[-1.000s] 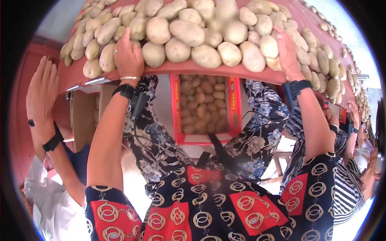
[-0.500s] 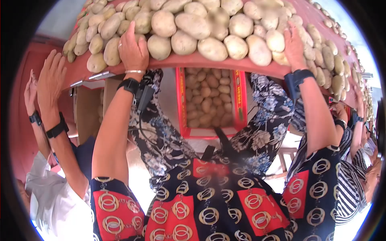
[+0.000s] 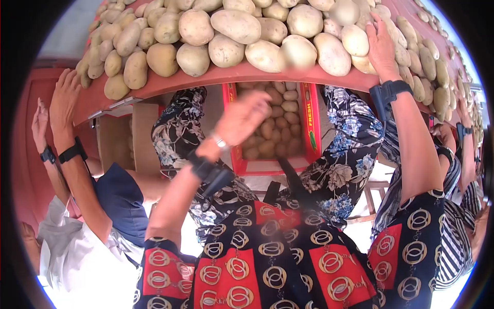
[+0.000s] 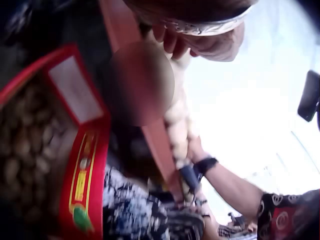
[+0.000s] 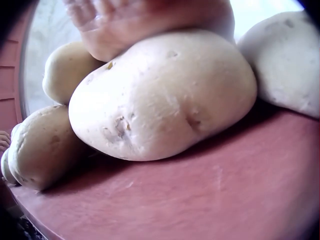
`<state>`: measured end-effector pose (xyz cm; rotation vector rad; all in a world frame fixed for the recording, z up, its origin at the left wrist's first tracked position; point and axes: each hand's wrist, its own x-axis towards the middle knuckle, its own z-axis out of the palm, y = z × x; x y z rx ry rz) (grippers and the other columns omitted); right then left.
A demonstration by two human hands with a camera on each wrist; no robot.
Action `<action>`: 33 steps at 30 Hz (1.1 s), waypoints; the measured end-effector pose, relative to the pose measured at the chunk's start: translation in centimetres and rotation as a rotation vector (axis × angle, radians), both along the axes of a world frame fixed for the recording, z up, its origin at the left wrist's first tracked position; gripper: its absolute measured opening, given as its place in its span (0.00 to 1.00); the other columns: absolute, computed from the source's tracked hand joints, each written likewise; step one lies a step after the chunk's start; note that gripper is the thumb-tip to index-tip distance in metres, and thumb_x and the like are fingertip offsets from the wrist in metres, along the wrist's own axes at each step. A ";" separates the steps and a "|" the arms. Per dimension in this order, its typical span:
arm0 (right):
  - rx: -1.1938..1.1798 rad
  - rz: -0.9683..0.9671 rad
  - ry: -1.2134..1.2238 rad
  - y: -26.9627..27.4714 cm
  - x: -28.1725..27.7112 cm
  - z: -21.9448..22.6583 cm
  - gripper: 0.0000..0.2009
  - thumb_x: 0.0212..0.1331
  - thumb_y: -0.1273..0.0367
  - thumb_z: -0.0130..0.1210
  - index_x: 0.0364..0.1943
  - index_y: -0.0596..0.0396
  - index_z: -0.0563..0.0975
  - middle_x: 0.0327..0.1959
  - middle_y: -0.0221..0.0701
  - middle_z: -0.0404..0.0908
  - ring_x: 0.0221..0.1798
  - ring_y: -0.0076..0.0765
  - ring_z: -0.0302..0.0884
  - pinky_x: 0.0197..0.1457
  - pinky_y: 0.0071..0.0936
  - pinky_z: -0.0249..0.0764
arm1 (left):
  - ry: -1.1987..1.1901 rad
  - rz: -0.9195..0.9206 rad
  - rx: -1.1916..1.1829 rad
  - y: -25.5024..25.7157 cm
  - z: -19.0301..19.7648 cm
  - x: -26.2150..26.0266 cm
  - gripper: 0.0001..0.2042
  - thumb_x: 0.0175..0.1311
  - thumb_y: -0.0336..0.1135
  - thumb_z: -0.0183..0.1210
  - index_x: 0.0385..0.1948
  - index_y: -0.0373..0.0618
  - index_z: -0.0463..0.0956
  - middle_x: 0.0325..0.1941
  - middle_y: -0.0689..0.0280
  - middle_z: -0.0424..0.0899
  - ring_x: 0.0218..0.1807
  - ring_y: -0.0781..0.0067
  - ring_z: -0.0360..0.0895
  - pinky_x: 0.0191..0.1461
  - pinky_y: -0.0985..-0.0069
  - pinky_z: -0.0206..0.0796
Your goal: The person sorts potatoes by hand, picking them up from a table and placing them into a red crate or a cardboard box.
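Observation:
My left hand [image 3: 242, 121], blurred by movement, hangs over the red-rimmed box [image 3: 314, 121] of potatoes below the table edge. No object shows in it. In the left wrist view the fingers of that hand [image 4: 215, 45] are loosely bent. My right hand [image 3: 382, 51] rests with extended fingers against the potatoes at the right of the pile. Close up in the right wrist view, that hand [image 5: 150, 25] lies on top of a large pale potato [image 5: 165, 100], which sits on the red tabletop [image 5: 165, 200]. A row of potatoes [image 3: 265, 55] lines the table's front edge.
Potatoes [image 3: 167, 28] are heaped across the table [image 3: 206, 81]. An open cardboard box [image 3: 146, 136] stands below at the left. A neighbour's hand [image 3: 66, 95] is by the left table edge. People in striped clothing [image 3: 447, 247] sit along the right side.
My left hand has left the potatoes on the table and come down and right over the box. My right hand stays on the pile, slightly further right in view.

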<state>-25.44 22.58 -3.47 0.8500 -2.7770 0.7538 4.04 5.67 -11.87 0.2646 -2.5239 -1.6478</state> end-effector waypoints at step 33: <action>-0.255 0.007 0.093 0.7 -1.2 -2.6 0.19 0.59 0.65 0.47 0.54 0.53 0.68 0.45 0.44 0.74 0.50 0.50 0.70 0.55 0.42 0.62 | -0.617 -0.337 -0.155 7.2 -13.2 -6.0 0.18 0.44 0.38 0.58 0.40 0.44 0.74 0.38 0.54 0.80 0.43 0.55 0.77 0.48 0.62 0.67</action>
